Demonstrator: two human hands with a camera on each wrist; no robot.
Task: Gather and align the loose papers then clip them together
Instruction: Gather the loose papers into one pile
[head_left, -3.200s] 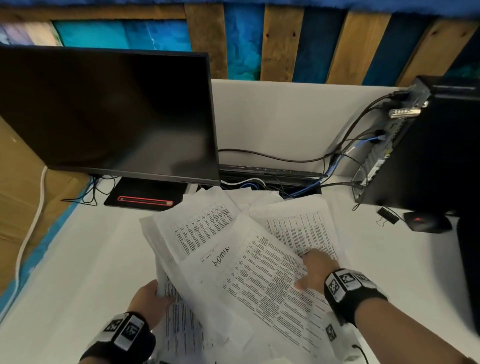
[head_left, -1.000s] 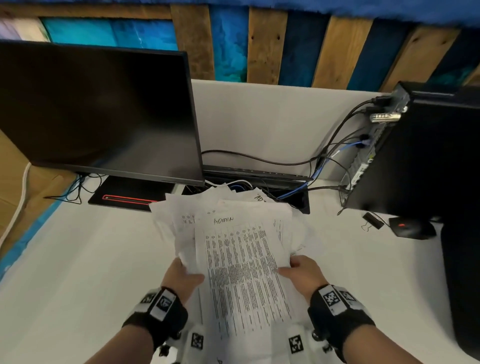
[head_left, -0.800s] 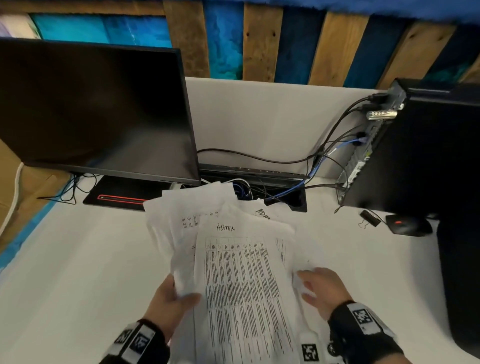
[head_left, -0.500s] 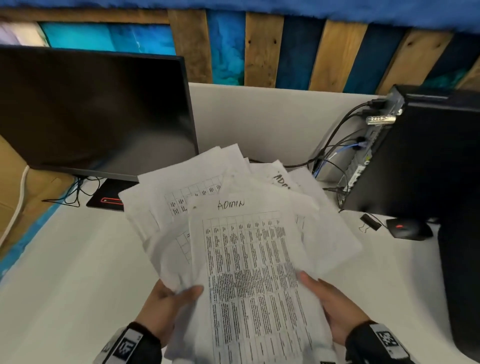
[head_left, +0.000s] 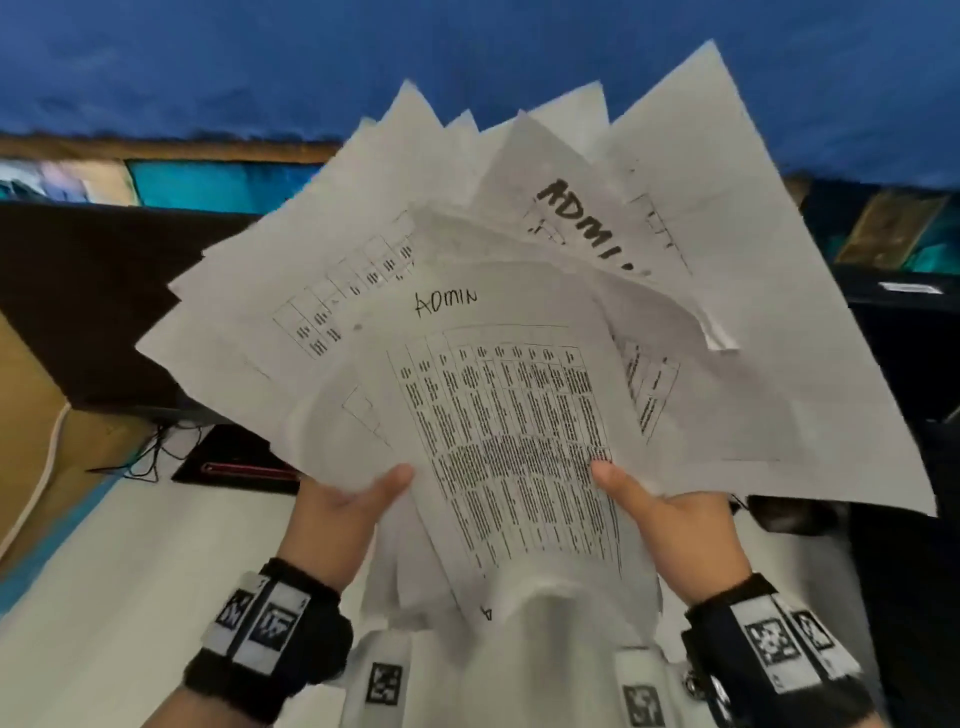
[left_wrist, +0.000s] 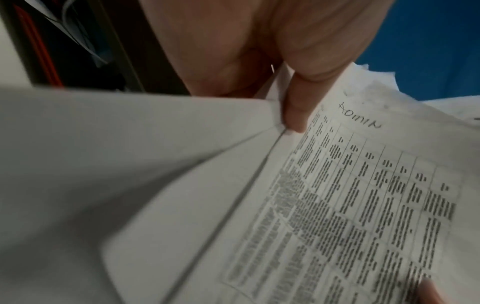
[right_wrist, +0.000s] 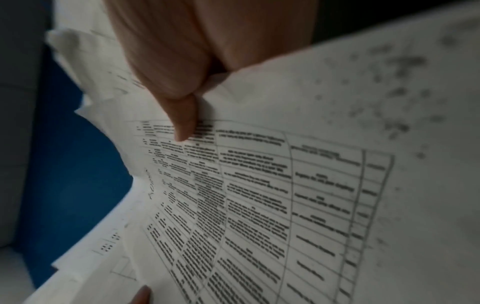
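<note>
A dark monitor (head_left: 88, 291) stands at nine o'clock on the white table (head_left: 119, 561), its black base with a red stripe (head_left: 239, 467) just below. Thin cables (head_left: 150, 457) lie beside the base. A black computer tower (head_left: 904, 364) stands at three o'clock.

head view overhead, wrist views close-up

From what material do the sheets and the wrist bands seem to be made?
Sheets: thin matte white paper; they bend, crease and curl at the corners, with black print. Wrist bands: seemingly soft black fabric with a fuzzy edge; the printed white tags on them could be card or plastic.
</note>
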